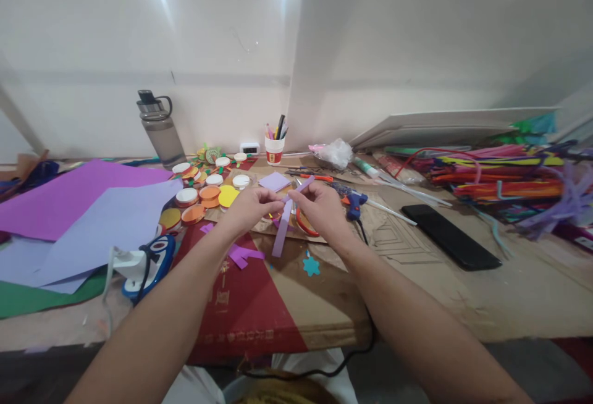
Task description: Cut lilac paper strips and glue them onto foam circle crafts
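- While both hands are held over the cardboard-covered worktop (532,296), a lilac strip (281,234) is gripped between them, near the middle.
- Left hand (250,209): thumb and index fingers are brought together at the strip's angled joint; contact looks likely, exact grip cannot be told.
- Right hand (323,207): strip's upper, slanted length is pinched between thumb and fingers.
- Lower length is left hanging toward the near edge. Whether one folded piece or two are held cannot be told.
- Red-orange scissors handle (306,226) is partly covered by the right hand.
- Teal flower-like cutout (311,265) is placed nearer the body, right of the strip's lower end; purple cut paper (243,254) is placed to its left.
- Lilac paper pieces (273,181) are laid just beyond the left hand.
- Yellow disc (228,196) is seen just beside the left hand, among round white and orange pieces (209,195).
- Blue glue gun (356,205) is set just right of the right hand, black phone (449,237) farther right.
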`<move>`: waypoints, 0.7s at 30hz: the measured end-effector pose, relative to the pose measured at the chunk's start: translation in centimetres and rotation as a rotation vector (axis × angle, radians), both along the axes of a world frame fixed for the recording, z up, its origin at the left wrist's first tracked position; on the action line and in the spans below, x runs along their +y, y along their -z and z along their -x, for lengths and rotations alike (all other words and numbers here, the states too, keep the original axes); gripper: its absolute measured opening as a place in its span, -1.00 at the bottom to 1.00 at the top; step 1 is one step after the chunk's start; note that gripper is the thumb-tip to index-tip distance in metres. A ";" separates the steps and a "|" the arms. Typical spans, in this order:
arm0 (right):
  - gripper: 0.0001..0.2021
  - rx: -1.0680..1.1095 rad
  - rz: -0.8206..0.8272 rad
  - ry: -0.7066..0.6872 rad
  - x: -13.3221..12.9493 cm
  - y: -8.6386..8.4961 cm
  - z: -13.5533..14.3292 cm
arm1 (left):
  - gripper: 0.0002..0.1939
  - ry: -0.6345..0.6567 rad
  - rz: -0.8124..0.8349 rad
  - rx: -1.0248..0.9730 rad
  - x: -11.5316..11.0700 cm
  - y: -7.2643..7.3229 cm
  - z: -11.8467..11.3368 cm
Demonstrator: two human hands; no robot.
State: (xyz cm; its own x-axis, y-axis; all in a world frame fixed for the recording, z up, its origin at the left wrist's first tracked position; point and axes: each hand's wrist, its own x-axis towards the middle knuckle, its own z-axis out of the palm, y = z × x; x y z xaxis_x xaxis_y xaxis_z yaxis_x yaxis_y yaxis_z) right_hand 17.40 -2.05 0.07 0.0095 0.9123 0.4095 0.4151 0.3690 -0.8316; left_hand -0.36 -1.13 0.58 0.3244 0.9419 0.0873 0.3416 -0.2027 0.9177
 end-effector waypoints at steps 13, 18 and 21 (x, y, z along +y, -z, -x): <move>-0.73 0.021 -0.007 0.015 -0.2 -0.4 0.0 | -0.76 -0.011 0.017 -0.024 -0.2 -0.3 0.0; -0.73 0.053 0.014 -0.076 -0.1 -0.4 0.1 | -0.75 -0.021 0.029 -0.058 -0.3 -0.4 0.0; -0.76 0.007 0.042 -0.156 -0.1 -0.4 0.2 | -0.74 -0.009 0.018 -0.062 -0.3 -0.5 0.0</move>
